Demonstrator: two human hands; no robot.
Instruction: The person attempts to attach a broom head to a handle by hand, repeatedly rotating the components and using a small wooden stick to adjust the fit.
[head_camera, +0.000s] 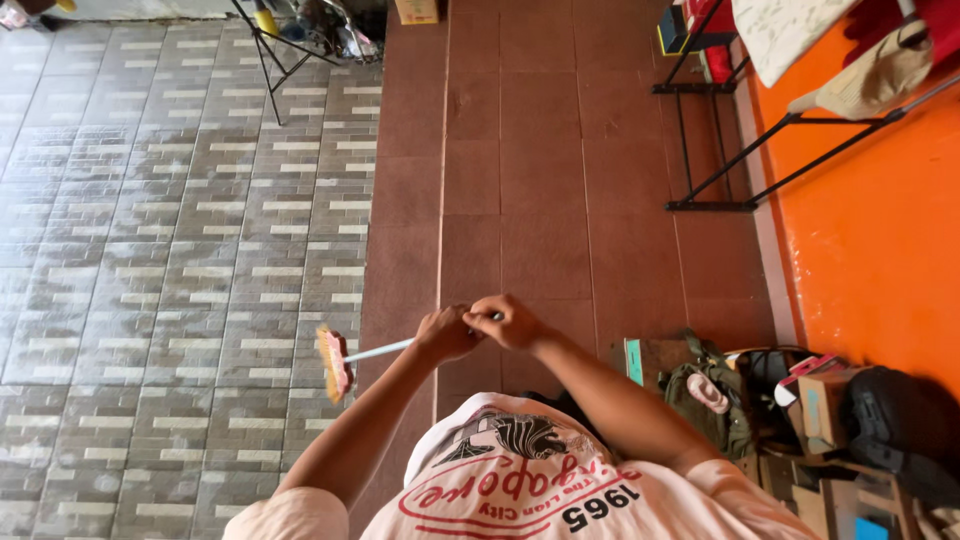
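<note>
Both hands, left hand and right hand, are gripping tight around the broom handle, its bristles hovering near the grey-tiled floor.

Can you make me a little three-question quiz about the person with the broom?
1. True or false: both hands grip the broom handle.
2. Which hand is closer to the bristles: the left hand or the right hand?
3. The wall on the person's right is A) orange B) blue C) white.

Key: 1 true. 2 the left hand. 3 A.
</note>
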